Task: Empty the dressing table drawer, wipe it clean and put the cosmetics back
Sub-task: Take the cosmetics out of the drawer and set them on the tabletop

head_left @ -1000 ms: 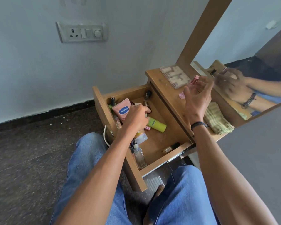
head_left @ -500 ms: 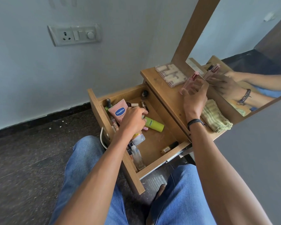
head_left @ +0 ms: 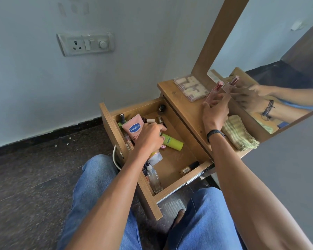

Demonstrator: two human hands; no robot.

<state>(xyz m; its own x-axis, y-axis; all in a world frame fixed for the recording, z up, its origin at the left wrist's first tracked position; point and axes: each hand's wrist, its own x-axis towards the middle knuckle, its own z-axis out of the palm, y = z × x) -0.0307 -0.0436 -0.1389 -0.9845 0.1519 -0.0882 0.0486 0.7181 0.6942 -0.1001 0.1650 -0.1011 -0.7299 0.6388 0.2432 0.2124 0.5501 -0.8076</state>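
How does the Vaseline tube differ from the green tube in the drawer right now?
The Vaseline tube is pink with a blue logo; the green tube is lime. The Vaseline tube looks broader and sits partly under the left hand; the green tube lies mostly uncovered. Both are in the drawer.

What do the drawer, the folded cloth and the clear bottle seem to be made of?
Drawer: wood-grain board, probably laminate, matt brown. Folded cloth: woven fabric, green-and-cream checks, soft folds. Clear bottle: see-through with sharp edges, glass or hard plastic; cannot tell which.
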